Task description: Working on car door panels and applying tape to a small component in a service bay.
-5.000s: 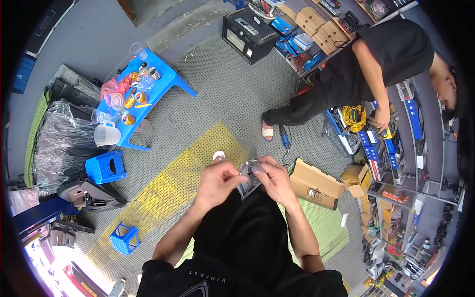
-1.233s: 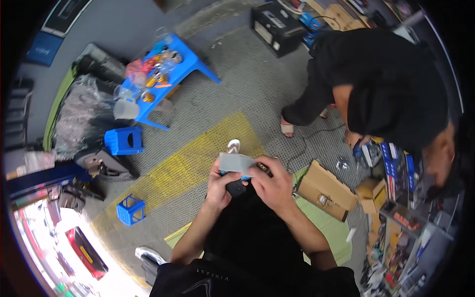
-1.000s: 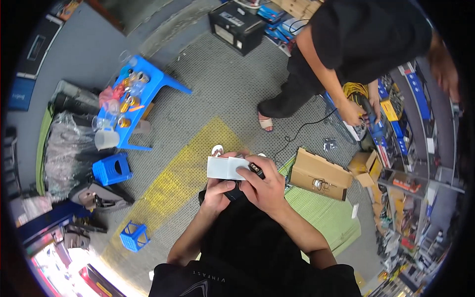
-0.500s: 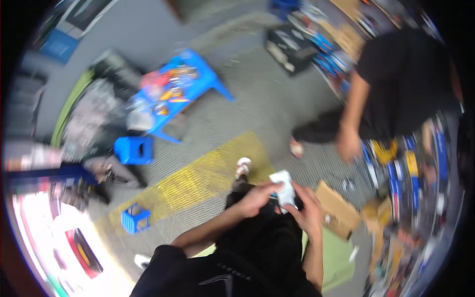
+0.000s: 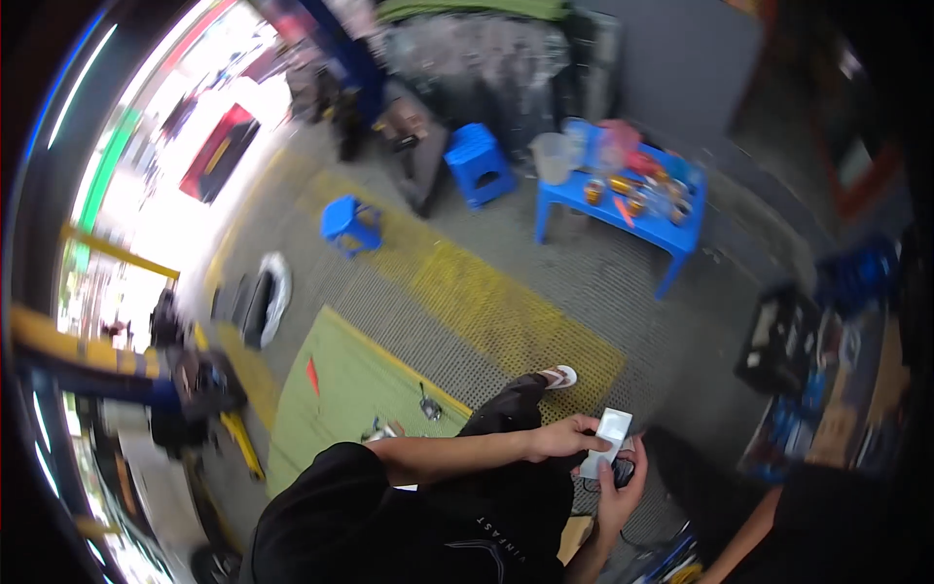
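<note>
The grey textured floor [image 5: 710, 341] spreads across the room, crossed by a worn yellow band [image 5: 467, 282]. A bright opening [image 5: 136, 185] glares along the left side; a plain grey wall [image 5: 671, 58] stands at the top right. Near the person, a green mat [image 5: 331, 409] covers part of the floor. A plastic-wrapped bundle [image 5: 477, 68] sits at the top, beside the wall.

In front of it stands the low blue surface [image 5: 657, 229], crowded with a translucent pitcher [image 5: 552, 159], a pinkish-red bag [image 5: 623, 146], cans [image 5: 593, 192] and an orange strip [image 5: 624, 211]. Two blue stools [image 5: 477, 161] are to its left, and a black box [image 5: 783, 336] is on the floor at right. A co-worker's forearm [image 5: 749, 535] enters at lower right.

Well apart from the surface, above the floor, the left hand [image 5: 569, 436] pinches a flat white piece [image 5: 605, 440], nearly closed. The right hand [image 5: 624, 487] curls around a small dark object [image 5: 624, 473], its thumb at the white piece's lower end.
</note>
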Demonstrator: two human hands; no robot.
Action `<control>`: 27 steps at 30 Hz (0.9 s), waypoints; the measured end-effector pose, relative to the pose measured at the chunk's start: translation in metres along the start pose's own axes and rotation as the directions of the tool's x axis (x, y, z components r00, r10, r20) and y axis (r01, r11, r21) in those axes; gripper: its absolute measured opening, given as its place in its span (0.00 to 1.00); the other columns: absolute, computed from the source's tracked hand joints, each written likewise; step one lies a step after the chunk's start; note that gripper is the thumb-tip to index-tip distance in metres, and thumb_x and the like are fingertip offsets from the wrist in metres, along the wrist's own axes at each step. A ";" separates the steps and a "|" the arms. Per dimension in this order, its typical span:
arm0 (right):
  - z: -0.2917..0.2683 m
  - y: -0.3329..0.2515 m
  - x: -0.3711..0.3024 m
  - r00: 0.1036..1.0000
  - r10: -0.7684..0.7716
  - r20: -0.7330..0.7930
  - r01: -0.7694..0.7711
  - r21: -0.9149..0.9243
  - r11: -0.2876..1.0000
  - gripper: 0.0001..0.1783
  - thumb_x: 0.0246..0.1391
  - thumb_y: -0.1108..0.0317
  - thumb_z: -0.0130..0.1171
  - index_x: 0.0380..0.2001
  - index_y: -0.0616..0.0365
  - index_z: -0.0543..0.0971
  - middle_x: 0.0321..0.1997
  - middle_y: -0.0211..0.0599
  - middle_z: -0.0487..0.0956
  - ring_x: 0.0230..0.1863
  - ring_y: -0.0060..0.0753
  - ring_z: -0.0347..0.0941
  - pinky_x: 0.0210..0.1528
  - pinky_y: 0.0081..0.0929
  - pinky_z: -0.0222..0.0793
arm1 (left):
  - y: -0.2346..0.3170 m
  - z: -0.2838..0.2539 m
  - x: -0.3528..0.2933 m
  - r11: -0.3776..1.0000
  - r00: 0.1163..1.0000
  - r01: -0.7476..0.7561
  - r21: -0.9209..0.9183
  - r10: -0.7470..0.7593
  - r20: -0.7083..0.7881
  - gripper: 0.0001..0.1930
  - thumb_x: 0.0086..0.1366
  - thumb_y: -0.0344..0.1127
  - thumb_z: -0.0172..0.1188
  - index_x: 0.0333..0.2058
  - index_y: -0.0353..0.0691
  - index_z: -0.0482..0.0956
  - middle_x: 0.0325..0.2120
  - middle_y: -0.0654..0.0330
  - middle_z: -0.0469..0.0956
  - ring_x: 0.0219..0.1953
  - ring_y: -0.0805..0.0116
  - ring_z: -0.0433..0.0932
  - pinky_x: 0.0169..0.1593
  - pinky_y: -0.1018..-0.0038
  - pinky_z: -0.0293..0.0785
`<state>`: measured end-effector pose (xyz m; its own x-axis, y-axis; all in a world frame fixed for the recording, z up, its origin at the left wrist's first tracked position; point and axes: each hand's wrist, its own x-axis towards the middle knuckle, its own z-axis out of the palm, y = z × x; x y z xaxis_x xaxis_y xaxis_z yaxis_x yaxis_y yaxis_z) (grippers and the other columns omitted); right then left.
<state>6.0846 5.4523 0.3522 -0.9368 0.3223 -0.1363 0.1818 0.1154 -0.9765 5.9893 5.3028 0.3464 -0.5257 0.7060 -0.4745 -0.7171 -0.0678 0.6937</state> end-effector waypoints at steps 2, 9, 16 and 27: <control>0.029 0.001 0.015 0.988 0.156 0.014 -0.155 0.245 0.957 0.20 0.54 0.75 0.57 0.51 0.57 0.70 0.36 0.36 0.73 0.28 0.20 0.69 0.21 0.13 0.65 | 0.002 -0.036 -0.023 0.998 0.989 -0.001 -0.070 -0.010 -0.147 0.11 0.65 0.37 0.56 0.43 0.38 0.76 0.30 0.64 0.77 0.29 0.76 0.76 0.26 0.78 0.73; 0.138 0.029 0.096 0.784 0.458 0.418 -0.352 -0.308 0.884 0.05 0.60 0.67 0.54 0.34 0.57 0.74 0.25 0.30 0.74 0.20 0.24 0.71 0.21 0.19 0.67 | -0.048 -0.267 -0.132 0.884 0.836 -0.258 -0.391 0.001 -0.548 0.13 0.63 0.38 0.58 0.44 0.39 0.75 0.31 0.62 0.78 0.31 0.71 0.78 0.26 0.75 0.77; 0.280 0.114 0.162 0.263 0.959 0.102 0.015 -0.995 0.101 0.22 0.61 0.50 0.50 0.41 0.59 0.79 0.32 0.30 0.80 0.33 0.26 0.75 0.37 0.25 0.69 | -0.130 -0.396 -0.187 0.151 0.624 -0.776 -0.612 0.053 -0.779 0.23 0.64 0.43 0.54 0.52 0.32 0.70 0.38 0.51 0.78 0.27 0.64 0.79 0.28 0.77 0.78; 0.640 0.009 0.293 -0.351 0.671 0.653 0.687 -0.308 0.658 0.16 0.55 0.63 0.54 0.38 0.66 0.79 0.33 0.43 0.82 0.37 0.34 0.77 0.42 0.33 0.71 | -0.079 -0.464 -0.282 -0.592 0.186 -0.789 -0.162 0.020 -0.982 0.15 0.60 0.41 0.59 0.45 0.47 0.73 0.51 0.50 0.68 0.49 0.51 0.72 0.21 0.82 0.70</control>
<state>5.6202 4.9466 0.1965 0.2554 -0.6492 -0.7165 -0.4319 0.5864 -0.6853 5.9820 4.7818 0.1736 -0.5620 -0.5623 -0.6066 0.7655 -0.6313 -0.1240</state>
